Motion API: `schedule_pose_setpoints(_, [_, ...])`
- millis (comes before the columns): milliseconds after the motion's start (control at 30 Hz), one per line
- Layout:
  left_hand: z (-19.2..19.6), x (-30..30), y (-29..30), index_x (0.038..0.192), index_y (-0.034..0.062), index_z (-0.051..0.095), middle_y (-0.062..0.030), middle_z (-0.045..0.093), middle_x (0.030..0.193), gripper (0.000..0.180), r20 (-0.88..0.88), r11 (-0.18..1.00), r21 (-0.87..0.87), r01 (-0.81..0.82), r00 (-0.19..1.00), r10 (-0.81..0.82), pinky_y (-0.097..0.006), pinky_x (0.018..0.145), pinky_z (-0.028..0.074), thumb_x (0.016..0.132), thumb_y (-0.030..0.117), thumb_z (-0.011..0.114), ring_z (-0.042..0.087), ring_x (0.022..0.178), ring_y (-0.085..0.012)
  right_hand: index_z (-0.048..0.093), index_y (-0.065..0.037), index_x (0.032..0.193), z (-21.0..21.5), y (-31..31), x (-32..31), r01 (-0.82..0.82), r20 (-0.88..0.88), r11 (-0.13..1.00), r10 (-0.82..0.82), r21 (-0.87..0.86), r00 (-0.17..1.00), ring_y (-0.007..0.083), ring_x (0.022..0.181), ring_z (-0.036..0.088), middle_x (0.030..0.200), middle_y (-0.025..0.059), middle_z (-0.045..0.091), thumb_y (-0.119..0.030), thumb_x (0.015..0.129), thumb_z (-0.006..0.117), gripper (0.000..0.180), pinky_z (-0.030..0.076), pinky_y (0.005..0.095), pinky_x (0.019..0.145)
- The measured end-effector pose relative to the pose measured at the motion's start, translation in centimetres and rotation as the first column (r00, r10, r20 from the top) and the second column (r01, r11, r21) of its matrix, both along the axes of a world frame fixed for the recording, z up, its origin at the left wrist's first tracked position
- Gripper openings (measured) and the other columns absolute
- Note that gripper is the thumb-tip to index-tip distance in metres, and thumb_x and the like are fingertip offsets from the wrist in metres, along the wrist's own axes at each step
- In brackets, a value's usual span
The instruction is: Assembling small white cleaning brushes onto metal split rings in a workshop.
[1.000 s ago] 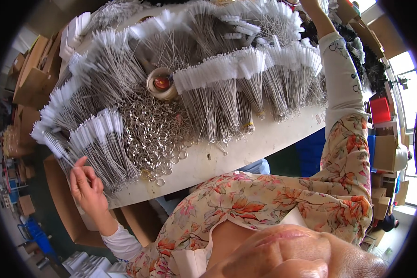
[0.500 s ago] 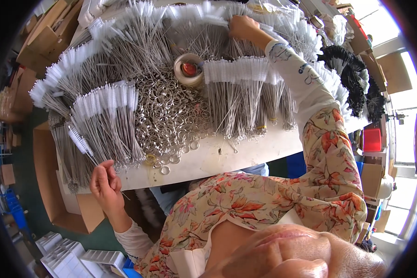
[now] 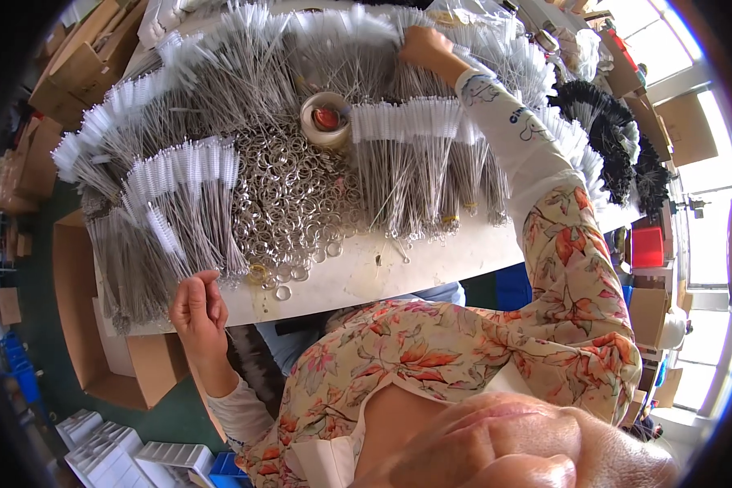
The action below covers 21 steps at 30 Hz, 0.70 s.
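Observation:
My right hand reaches across the table and rests on a far bundle of white-tipped wire brushes, fingers closed on the wires. My left hand sits at the near table edge, fingers curled against the ends of a bundle of white-tipped brushes. A heap of metal key rings lies in the middle. Behind it stands a roll of tape. Another brush bundle lies to the right of the rings.
Black-bristled brushes are piled at the table's right end. Cardboard boxes stand on the floor to the left, white trays below them. A red bin and more cartons sit at right. The white tabletop shows near me.
My right hand has come down from the far right toward the middle of the far brush bundles. My left hand has stayed at the near table edge. The view tilted downward.

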State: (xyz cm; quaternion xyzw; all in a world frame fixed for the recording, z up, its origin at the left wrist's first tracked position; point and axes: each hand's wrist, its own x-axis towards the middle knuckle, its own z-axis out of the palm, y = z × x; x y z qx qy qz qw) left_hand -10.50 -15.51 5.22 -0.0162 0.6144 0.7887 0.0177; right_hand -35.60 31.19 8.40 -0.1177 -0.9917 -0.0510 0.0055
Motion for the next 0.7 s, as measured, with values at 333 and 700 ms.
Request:
schedule_pose_setpoints(333, [-0.8, 0.3, 0.0, 0.092, -0.0033, 0.061, -0.0003, 0.048, 0.067, 0.026, 0.062, 0.997, 0.053, -0.05, 0.997, 0.047, -0.017, 0.04, 0.028, 0.095, 0.019, 0.048, 0.035, 0.049, -0.0026, 0.066, -0.002, 0.069, 0.2, 11.1, -3.1, -0.092, -0.273, 0.83, -0.074, -0.549, 0.959, 0.0151, 0.062, 0.057, 0.066, 0.0048, 0.062, -0.032, 0.062, 0.08, 0.034, 0.048, 0.03, 0.062])
schedule_pose_setpoints(700, [3.4, -1.4, 6.4, 0.103, -0.0042, 0.061, 0.0007, 0.048, 0.065, 0.026, -0.26, 0.989, -0.117, 0.087, 0.959, -0.115, -0.018, 0.041, 0.028, 0.094, 0.018, 0.049, 0.035, 0.047, -0.0028, 0.06, -0.009, 0.092, 13.7, -0.3, 7.6, -0.427, -0.428, 0.041, -0.014, -0.903, 0.904, 0.0106, 0.072, 0.055, 0.073, -0.0013, 0.054, -0.029, 0.09, 0.052, 0.022, 0.047, 0.0294, 0.061])
